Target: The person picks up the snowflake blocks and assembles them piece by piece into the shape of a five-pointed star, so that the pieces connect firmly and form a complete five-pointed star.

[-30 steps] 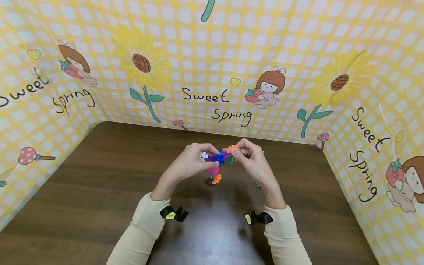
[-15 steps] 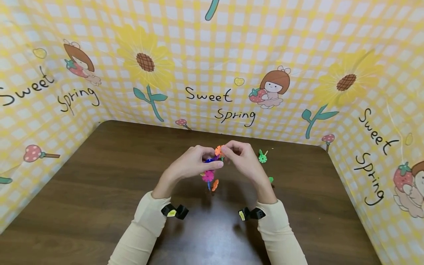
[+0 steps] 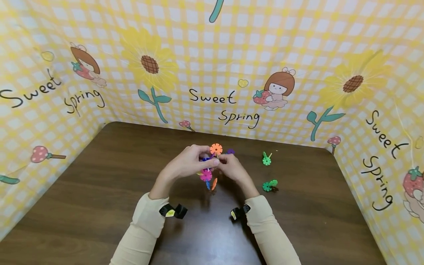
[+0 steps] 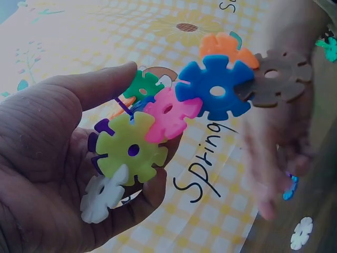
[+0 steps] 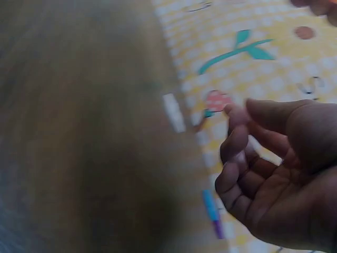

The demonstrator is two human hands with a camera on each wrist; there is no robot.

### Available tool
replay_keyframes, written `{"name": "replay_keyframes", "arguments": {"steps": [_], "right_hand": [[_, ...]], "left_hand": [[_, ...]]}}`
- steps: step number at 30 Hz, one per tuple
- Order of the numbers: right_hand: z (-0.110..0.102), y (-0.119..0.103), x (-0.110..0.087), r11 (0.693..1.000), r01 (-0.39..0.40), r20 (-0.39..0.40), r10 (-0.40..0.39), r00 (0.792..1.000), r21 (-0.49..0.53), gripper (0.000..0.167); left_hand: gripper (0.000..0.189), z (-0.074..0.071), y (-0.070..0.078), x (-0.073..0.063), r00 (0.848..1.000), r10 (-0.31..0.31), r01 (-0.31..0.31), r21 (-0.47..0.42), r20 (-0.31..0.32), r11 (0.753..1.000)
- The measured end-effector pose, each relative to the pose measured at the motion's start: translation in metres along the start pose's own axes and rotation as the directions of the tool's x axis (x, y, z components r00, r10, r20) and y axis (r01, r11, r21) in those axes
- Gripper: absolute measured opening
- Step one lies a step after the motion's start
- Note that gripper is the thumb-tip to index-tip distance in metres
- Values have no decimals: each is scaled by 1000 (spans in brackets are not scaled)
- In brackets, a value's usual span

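My left hand (image 3: 183, 162) grips a build of slotted plastic flower discs, held above the table. In the left wrist view a yellow-green disc (image 4: 150, 161), a pink disc (image 4: 176, 116), a blue disc (image 4: 205, 79) and a brown disc (image 4: 289, 79) run outward in a chain, with a white disc (image 4: 97, 203) near the fingers. An orange disc (image 3: 213, 146) stands up at the top of the build. Close beside it in the head view is my right hand (image 3: 234, 170). The right wrist view shows that hand (image 5: 274, 174) loosely curled, nothing between its fingers.
Linked green discs (image 3: 267, 161) lie right of the hands, with another green group (image 3: 266, 187) nearer. Behind the right hand is a blue-purple piece (image 3: 230, 151). A white disc (image 4: 301, 234) lies on the table (image 3: 99, 221). Printed cloth walls (image 3: 205, 55) enclose the table's back and sides.
The right hand, which pinched the orange disc earlier, has come off it and moved lower. The orange disc now stands on the build. Green groups at right are in fuller view.
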State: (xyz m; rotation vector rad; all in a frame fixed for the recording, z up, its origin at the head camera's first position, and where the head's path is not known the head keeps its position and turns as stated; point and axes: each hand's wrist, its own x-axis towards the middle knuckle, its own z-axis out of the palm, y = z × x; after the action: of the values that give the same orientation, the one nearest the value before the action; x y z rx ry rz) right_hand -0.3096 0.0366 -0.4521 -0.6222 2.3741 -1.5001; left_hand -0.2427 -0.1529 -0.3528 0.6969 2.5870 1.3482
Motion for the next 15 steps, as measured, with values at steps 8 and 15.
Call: {"name": "replay_keyframes", "arguments": {"steps": [8,15], "right_hand": [[19,9,10,932,-41,75,72,995,-360,26],[27,0,13,855,-30,63,74,995,-517,18]], "left_hand": [[26,0,-2,-1,999,-11,13,39,-44,999],[23,-4,-4,-1,997,2,0,16,-83,1000]]}}
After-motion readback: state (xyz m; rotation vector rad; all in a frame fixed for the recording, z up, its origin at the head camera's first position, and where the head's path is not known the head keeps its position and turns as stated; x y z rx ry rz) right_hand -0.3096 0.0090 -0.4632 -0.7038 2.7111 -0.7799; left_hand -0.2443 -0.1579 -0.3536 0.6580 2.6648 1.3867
